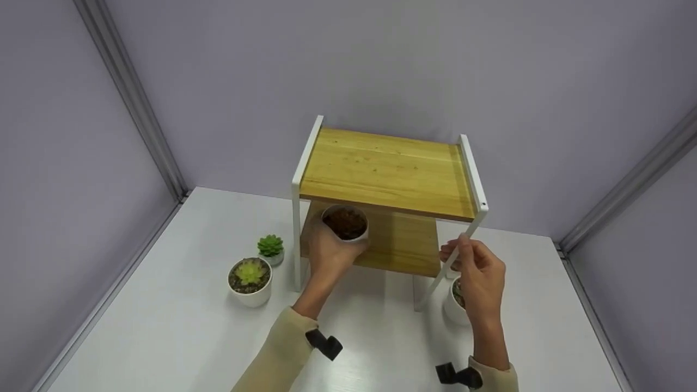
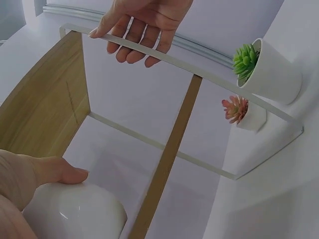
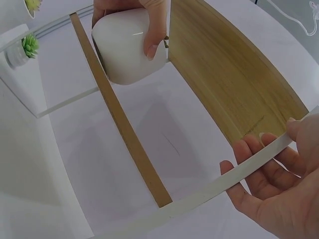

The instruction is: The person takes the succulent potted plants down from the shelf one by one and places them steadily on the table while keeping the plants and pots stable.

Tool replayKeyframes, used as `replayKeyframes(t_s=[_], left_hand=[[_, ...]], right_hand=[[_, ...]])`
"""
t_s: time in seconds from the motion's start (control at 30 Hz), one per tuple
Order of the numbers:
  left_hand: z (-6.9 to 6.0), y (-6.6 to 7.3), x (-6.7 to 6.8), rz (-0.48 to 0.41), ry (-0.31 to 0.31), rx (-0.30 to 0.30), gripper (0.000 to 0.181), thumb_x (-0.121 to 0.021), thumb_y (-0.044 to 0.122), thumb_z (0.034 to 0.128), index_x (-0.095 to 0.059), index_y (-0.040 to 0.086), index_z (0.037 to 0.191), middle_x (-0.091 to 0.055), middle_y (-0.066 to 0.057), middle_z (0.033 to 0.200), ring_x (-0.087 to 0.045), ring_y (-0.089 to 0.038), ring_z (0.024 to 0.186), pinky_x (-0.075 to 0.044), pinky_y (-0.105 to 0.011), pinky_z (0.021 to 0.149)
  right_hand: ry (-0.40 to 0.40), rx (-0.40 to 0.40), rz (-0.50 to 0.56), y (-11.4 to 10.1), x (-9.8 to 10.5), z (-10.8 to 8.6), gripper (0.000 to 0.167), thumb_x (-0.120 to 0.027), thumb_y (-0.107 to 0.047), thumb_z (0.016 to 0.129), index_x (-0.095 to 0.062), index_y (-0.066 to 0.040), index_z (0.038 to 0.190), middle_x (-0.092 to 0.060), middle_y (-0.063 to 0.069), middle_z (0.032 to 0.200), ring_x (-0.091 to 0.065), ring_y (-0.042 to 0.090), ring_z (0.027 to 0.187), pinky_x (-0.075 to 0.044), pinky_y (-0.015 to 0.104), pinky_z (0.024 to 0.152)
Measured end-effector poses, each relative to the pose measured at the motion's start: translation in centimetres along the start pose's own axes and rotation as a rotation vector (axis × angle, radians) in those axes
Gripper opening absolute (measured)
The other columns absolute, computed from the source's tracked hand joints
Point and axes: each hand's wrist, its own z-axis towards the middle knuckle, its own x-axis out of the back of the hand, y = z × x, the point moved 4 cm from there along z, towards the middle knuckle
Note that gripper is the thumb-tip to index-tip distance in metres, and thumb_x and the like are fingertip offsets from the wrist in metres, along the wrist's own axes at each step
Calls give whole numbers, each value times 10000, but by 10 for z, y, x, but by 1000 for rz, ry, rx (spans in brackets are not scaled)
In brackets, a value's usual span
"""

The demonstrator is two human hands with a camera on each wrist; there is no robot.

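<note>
Between the two boards of a small wooden shelf rack (image 1: 381, 169), at its left side, my left hand (image 1: 329, 253) holds a round white plant pot (image 2: 75, 211). Dark brown soil-like fill shows at the pot's mouth. The thumb lies along the white wall in the left wrist view; whether the pot touches the lower board (image 1: 403, 239) cannot be told. On the rack's right side, my right hand (image 1: 482, 277) grips the white front post (image 3: 259, 160), thumb on one side and fingers curled behind it.
Left of the rack stand a white pot with a yellow-green succulent (image 1: 250, 275) and a smaller green succulent (image 1: 270, 247). Right of it are a potted green plant (image 2: 245, 62) and a small pink succulent (image 2: 235, 109). Pale walls surround the white table (image 1: 179, 294).
</note>
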Motion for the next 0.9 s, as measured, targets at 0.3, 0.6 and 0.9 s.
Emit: replayKeyframes(t_s=[0.3,0.6,0.9], left_hand=[[0,5,1,0,-61,5,1077,-914,243,724,-321,-67,1568,-487,-248,1491,-556,-386,1325,-497,-561,1099],[-5,9,4,7,-116,-8,1069,-911,259,718,-329,-44,1561,-498,-229,1467,-563,-367,1305,-510,-553,1088],[-12,12,9,-6,-143,-29,1063,-919,247,695,-351,-29,1549,-505,-221,1460,-547,-365,1319,-481,-571,1110]], right_hand=[[-1,4,11,0,-1,0,410,-587,-355,1087,-749,19,1042,-787,41,929,-795,182,871,-640,312,836],[2,18,29,0,-1,-1,430,-579,-351,1090,-741,43,1034,-784,72,920,-794,212,867,-636,295,819],[3,3,11,1,-1,0,448,-583,-373,1086,-731,49,1057,-780,66,936,-794,193,882,-637,290,836]])
